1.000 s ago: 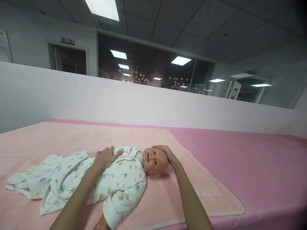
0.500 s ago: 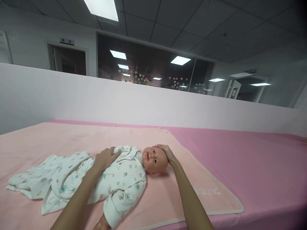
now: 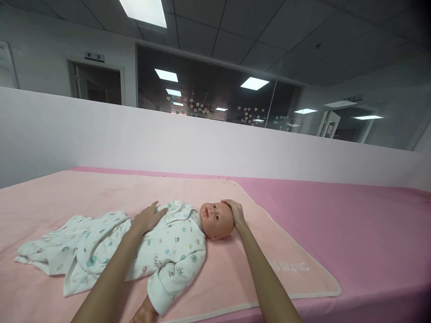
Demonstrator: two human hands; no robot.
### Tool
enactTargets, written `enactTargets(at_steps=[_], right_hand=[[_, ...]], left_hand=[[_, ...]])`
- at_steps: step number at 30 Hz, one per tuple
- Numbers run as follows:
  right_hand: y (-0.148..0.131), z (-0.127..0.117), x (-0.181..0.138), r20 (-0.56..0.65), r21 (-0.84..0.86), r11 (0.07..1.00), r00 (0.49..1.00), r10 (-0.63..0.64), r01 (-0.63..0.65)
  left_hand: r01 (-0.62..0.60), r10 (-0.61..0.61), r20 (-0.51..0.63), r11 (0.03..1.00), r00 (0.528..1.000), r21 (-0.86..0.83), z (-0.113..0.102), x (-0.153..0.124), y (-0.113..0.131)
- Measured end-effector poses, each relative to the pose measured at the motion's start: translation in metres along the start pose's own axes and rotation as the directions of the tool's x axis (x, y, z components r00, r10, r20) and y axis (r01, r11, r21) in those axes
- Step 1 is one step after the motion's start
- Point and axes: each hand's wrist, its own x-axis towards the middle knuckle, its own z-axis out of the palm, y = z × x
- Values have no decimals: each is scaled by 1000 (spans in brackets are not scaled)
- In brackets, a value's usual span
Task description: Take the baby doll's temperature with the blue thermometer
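A baby doll lies on its back, head to the right, in a white printed gown. My left hand rests over the doll's torso on the gown, its thumb and fingers apart. Against the crown of the doll's head lies my right hand, open, with the palm cupped along the scalp and part of its fingers out of sight behind the head. One doll hand sticks out of the near sleeve. The lower part of the gown spreads flat to the left.
Under the doll is a peach blanket with a pale border and white lettering at its right corner. It lies on a pink sheet. A low white wall runs behind the bed, with a large dark window beyond.
The doll's head has tilted slightly to the left and up, with my right hand staying against it. My left hand has shifted a little to the left on the gown.
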Motion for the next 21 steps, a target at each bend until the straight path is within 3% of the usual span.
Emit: enactTargets(at_steps=[3,5,9,11,13,15,17,19,21], right_hand=[[9,-1,2,-120,-39,999,993,7,-12],[11,-2,3,-186,-78,997,982,10,-25],[6,-1,-1,-306,-183,983,951,-50,-8],[-1,1,-6,-345,-230,973,933,-104,23],[-9,6,-13,-357,-307,947,912,-203,91],[-16,11,-24,-257,-469,849,883,-393,242],[-20,21,-37,2,-617,646,823,-569,449],[-22,36,-52,348,-622,443,735,-582,646],[-23,57,-66,604,-529,339,626,-493,778]], left_hand=[[46,-47,-26,999,999,-28,-3,1,-2],[13,-23,-91,995,996,-102,-9,-3,2],[-268,167,-284,889,944,-370,-22,-19,23],[-385,298,-253,798,921,-464,-23,-29,38],[-435,395,-187,774,900,-460,-18,-36,51],[-469,457,-121,812,881,-348,-8,-39,60],[-483,481,-86,824,872,-296,1,-39,62],[-475,473,-92,813,876,-336,7,-37,60],[-450,444,-120,785,888,-425,8,-32,56]])
